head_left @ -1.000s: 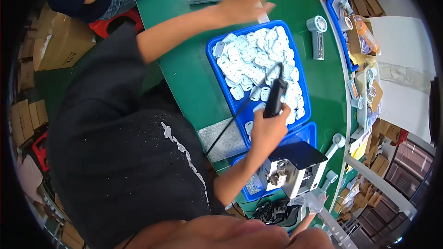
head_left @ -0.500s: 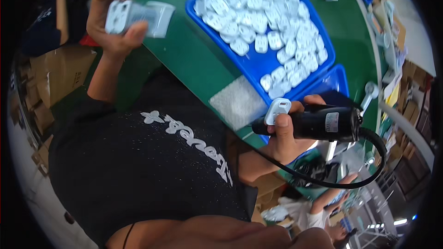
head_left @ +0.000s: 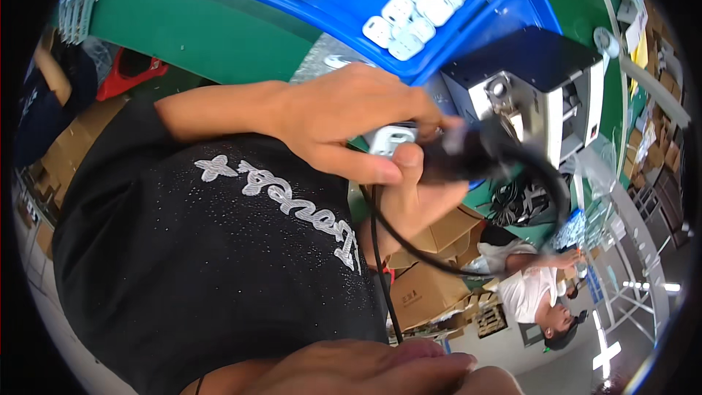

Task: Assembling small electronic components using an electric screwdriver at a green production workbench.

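Note:
Low in front of my chest, both hands come together. My right hand (head_left: 418,201) is wrapped round a black cylindrical corded tool (head_left: 457,153), blurred by motion. A small white plastic piece (head_left: 391,139) with a slot lies by the tool's end, beside my right thumb. From the left, my left hand (head_left: 347,117) reaches over it, thumb and bent fingers closed about the piece; the fingertips at the tool are smeared. Behind my left hand, a glossy pale object (head_left: 340,61) rests on the grey mat (head_left: 316,58).
A blue tray (head_left: 333,18) of many white pieces stands on the green table (head_left: 212,22), with another blue tray (head_left: 523,4) next to it. A black-topped metal box (head_left: 537,66) sits to the right. The tool's cable (head_left: 431,252) loops low. A co-worker (head_left: 534,292) is beyond.
My left hand has come down and right from the upper left to my right hand; the white item with a clear part it held no longer shows in it. The view has shifted.

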The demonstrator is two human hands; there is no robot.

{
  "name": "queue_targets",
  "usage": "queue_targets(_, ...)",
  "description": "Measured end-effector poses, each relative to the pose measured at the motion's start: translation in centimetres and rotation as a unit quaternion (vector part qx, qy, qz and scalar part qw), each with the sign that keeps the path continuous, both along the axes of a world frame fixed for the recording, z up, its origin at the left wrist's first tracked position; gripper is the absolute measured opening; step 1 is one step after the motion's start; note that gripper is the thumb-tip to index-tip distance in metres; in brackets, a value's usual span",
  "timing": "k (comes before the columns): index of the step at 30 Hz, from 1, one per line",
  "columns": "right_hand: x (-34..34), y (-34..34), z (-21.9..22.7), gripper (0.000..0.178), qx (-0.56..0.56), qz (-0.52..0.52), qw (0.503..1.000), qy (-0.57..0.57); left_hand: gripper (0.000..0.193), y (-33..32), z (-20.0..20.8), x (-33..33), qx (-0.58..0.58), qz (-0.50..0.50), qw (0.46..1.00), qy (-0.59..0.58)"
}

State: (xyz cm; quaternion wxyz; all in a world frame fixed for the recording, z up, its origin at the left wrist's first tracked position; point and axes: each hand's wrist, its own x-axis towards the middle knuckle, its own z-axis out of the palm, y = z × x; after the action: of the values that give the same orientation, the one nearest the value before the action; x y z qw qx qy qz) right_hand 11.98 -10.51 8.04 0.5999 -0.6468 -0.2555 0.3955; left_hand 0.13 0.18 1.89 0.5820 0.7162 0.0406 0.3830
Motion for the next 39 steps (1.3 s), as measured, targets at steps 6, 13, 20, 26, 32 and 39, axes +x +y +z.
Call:
queue_targets(6,5.3,2.2,1.4,0.083,0.365,0.030,0.922,-0.124,0.050,-0.4,-1.0,1.0,0.065,0.035,0.997,-0.022)
queue_targets(13,8.0,7.0,2.5,0.096,0.194,-0.232,0.900,-0.315,0.081,-0.7,-1.6,1.6,0.111,0.062,0.990,-0.062)
queue_targets(20,8.1,-1.5,9.0,0.073,0.284,0.262,0.922,0.002,0.078,-0.9,-1.5,1.7,0.115,0.083,0.989,-0.049)
queue_targets(26,2.5,1.1,8.6,0.038,0.386,0.172,0.906,-0.004,0.078,-0.7,-1.8,1.8,0.107,0.069,0.991,-0.031)
queue_targets(32,3.0,2.6,6.9,0.019,0.403,0.181,0.897,-0.002,0.076,-0.9,-1.2,1.4,0.081,0.079,0.993,-0.017)
queue_targets(39,2.2,2.0,6.1,0.024,0.442,0.091,0.892,-0.014,0.077,-1.1,-1.7,2.1,0.130,0.101,0.986,-0.035)
